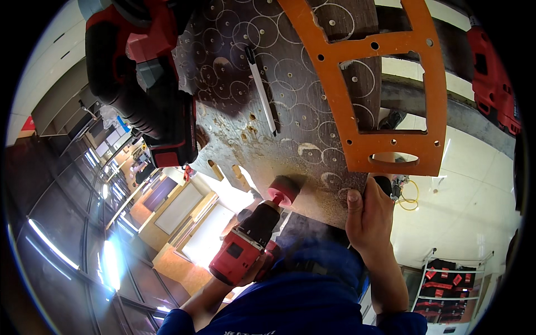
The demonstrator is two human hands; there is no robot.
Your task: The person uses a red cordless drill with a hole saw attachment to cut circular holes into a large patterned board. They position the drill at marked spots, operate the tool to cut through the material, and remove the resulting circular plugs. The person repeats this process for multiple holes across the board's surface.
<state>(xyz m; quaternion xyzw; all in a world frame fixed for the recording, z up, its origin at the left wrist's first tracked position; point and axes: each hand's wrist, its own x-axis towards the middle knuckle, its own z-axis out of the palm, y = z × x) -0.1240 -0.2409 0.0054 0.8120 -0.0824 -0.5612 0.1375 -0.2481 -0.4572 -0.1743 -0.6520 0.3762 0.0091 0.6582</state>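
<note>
My left hand (252, 276) is closed round the handle of a red and black cordless drill (234, 257), its fingers mostly hidden by the tool. A reddish cup-shaped hole saw (283, 190) sits in the drill's chuck, at the near edge of a dark wood-grain board (285, 111). Scribed circles with small centre holes cover this board, and sawdust (318, 206) lies thick around the saw. My right hand (369, 220) grips the board's near right edge, thumb on top and fingers out of sight. A white marker (261, 92) with a black cap lies on the board.
An orange template with cut-outs (340, 53) lies across the board's right side. At the upper left stands a large red and black power tool (151, 72). Another red tool (494, 81) is at the far right. A rack (446, 285) stands on the floor at lower right.
</note>
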